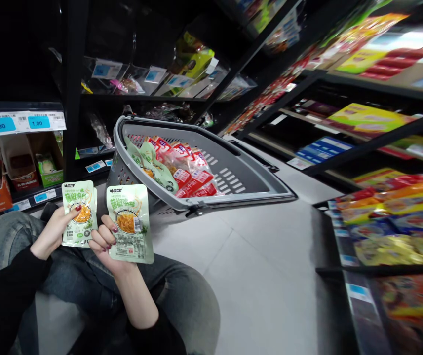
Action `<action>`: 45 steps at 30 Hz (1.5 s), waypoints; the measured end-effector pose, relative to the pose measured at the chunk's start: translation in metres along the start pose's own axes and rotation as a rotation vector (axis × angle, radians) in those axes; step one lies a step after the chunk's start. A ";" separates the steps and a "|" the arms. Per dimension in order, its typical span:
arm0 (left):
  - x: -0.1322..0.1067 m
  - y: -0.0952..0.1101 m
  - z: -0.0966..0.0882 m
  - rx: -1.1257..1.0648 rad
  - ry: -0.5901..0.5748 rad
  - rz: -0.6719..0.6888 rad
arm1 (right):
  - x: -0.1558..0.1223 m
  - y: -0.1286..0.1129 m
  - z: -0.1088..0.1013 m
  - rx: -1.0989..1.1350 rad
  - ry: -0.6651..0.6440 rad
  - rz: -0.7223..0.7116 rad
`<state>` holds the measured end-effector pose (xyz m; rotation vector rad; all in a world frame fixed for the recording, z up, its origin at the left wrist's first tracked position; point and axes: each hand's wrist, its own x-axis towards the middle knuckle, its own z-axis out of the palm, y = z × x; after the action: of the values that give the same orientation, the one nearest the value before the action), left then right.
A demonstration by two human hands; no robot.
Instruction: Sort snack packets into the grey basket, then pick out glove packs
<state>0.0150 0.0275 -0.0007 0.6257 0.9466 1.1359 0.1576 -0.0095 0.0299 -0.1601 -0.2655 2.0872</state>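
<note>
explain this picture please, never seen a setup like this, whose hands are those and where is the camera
There's no machine here: these are a person's bare hands, seen from a camera worn on their head, looking forward and down. The left hand holds at least one pale green pouch; the right hand holds another pouch. On the floor ahead, a grey basket contains red packets and more green pouches. Shelves surround it.

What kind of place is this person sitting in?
Most likely a shop, perhaps a snack aisle. Blue price tags reading 1.00 show at left, black shelving holds packaged goods, and a grey shopping basket has red packets inside.
</note>
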 end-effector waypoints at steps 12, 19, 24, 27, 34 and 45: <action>0.000 0.000 0.000 0.000 0.006 -0.003 | -0.001 0.000 0.003 0.012 0.062 -0.011; -0.001 0.001 0.001 0.010 0.006 -0.011 | -0.001 0.000 0.003 0.000 0.065 -0.022; -0.001 0.002 0.002 0.018 0.012 -0.001 | -0.001 0.000 0.002 -0.014 0.066 -0.021; 0.000 0.002 0.002 0.015 0.017 -0.001 | -0.001 0.000 0.003 -0.024 0.104 -0.029; -0.001 0.002 0.003 0.033 0.020 -0.003 | 0.000 -0.001 0.000 -0.013 0.084 -0.026; 0.001 0.000 -0.001 0.006 -0.009 -0.032 | 0.000 -0.001 -0.003 -0.644 0.313 -0.407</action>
<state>0.0142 0.0282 -0.0019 0.6179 0.9495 1.1009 0.1593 -0.0086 0.0269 -0.7451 -0.7079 1.4882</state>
